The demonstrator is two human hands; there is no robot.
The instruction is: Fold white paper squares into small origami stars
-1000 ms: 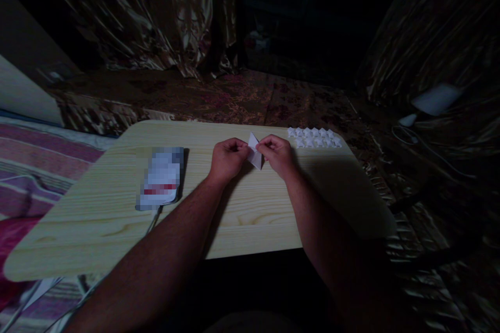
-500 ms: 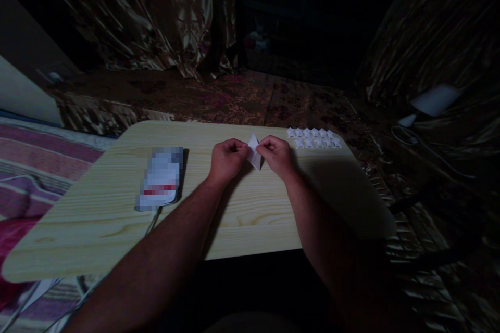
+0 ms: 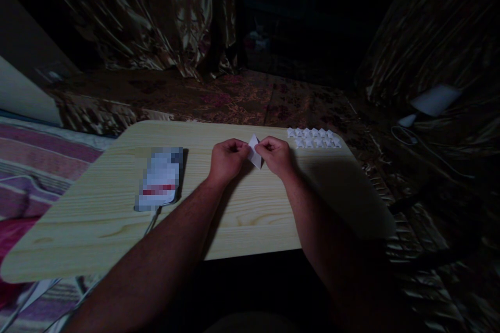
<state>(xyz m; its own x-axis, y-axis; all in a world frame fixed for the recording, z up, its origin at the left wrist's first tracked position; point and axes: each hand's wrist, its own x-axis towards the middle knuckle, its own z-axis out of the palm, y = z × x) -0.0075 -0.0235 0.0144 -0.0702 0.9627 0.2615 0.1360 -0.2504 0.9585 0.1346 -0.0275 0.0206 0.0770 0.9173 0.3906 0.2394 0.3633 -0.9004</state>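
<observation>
The left hand [image 3: 227, 159] and right hand [image 3: 276, 156] each have fingers [image 3: 242, 153] closed on the paper [image 3: 254, 155], located at the far middle of the desk [image 3: 250, 208], left of two rows of stars [image 3: 308, 142].

Pale wood-grain table [image 3: 242, 210] with white stars [image 3: 309, 142] and pixelated device [image 3: 159, 177].
</observation>
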